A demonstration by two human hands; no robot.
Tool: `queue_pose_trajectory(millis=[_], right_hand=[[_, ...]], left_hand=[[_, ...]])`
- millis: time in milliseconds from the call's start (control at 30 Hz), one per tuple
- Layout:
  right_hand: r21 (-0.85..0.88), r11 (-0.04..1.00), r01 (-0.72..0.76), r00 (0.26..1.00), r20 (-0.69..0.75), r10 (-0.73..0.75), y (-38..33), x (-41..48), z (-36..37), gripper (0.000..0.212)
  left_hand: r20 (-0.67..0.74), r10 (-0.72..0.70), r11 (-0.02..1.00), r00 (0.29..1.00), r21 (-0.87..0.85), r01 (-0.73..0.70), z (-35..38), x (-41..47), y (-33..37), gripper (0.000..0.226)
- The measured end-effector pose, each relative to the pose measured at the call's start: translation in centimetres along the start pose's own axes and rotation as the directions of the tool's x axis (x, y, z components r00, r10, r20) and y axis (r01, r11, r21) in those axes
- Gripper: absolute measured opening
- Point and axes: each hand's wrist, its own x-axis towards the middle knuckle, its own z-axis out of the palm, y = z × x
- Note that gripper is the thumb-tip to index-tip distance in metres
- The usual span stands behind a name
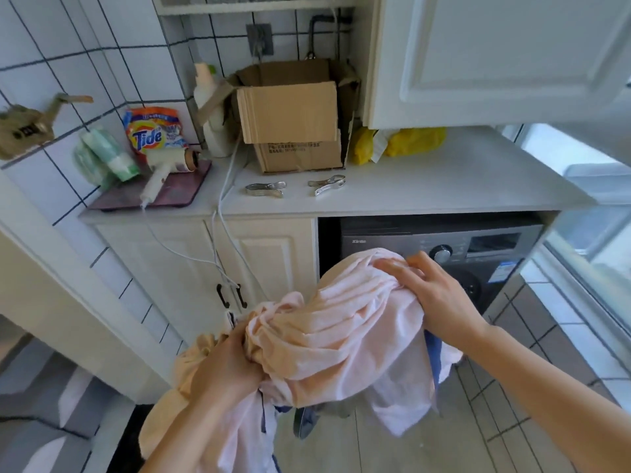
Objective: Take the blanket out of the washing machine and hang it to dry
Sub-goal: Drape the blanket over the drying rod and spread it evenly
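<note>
blanket (341, 329): pale pink, bunched into a thick bundle. It is held up in the air in front of the washing machine (495, 247) and clear of the floor (392, 448), with loose ends hanging below both hands.
left grip (228, 363): fingers curled tight into the near, lower end of the bundle, holding a twisted fistful.
right grip (433, 295): laid over the far, upper end, fingers bent down across the top. Folds gather under the palm, so it holds cloth too.
washing machine: dark front, set under the bench (444, 179). Its dial and display show above the bundle, but the door is hidden behind the cloth, so I cannot tell how it stands.
other cloth: a blue strip (432, 353) shows under the pink near the right wrist. Peach fabric (191, 363) sits by the left wrist, and I cannot tell whether it belongs to the blanket.
bench: white top with two metal clips (265, 190) (327, 184) lying apart near the front edge.
cardboard box (290, 117): behind the clips, flaps open.
yellow bag (415, 139): to the right of the box, against the wall.
left corner: a Tide bag (153, 134) leans on the tiles. A lint roller (167, 169) rests on a purple scale (184, 189), and a pale bottle (208, 107) stands beside the box.
white cable (225, 186): runs off the bench and down over the cupboard doors (266, 254).
</note>
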Motion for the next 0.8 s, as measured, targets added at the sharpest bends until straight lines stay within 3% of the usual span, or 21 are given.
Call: queue_pose_trajectory(millis=[233, 467, 600, 800], right_hand=[[-0.141, 0.987, -0.078, 0.995, 0.050, 0.086, -3.2, -3.0, -3.0, 0.079], [-0.373, 0.927, 0.020, 0.993, 0.116, 0.026, -3.4, -2.5, -7.8, 0.081], [-0.423, 0.905, 0.046, 0.996, 0.086, -0.010, -3.3, -0.9, -11.7, 0.086], [-0.454, 0.891, 0.021, 1.000, 0.005, -0.021, -2.2, 3.0, -18.3, 0.083]], left_hand=[[0.008, 0.202, 0.978, 0.979, 0.041, -0.202, -2.3, -0.4, 0.8, 0.070], [-0.056, 0.427, 0.902, 0.903, 0.094, -0.421, -2.3, 0.9, 5.2, 0.066], [-0.044, 0.437, 0.899, 0.898, 0.041, -0.436, -1.9, 2.7, 8.9, 0.046], [-0.049, 0.481, 0.877, 0.875, 0.017, -0.481, -2.5, 5.2, 15.0, 0.043]])
